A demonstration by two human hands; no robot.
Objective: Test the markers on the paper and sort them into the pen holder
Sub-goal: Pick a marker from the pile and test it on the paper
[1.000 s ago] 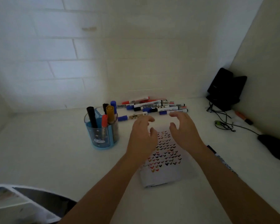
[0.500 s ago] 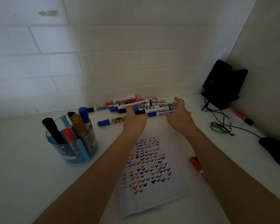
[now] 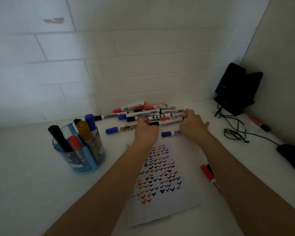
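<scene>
Both hands are up at the marker pile, which is lying along the back of the table right against the white tiled wall. The left hand is sitting at the cap end of a black-capped marker with its fingers curled down. Honestly I can't tell whether it's actually pinching it or just touching it. The right hand is resting its fingertips on the right end of the pile, fingers fairly straight and thumb sticking out to the side, not holding anything as far as I can see.

A short blue-capped marker is lying loose between the two hands, and another blue-capped one with a gold body is lying just left of the left hand. The paper is lying under the forearms, covered in little check marks in red, blue, black and gold. The blue pen holder is standing on the left, well apart from the pile, with black, red, gold and blue markers standing in it.

A red marker is lying beside the right forearm. Over in the right corner a black box, a cable and an orange marker are sitting.
</scene>
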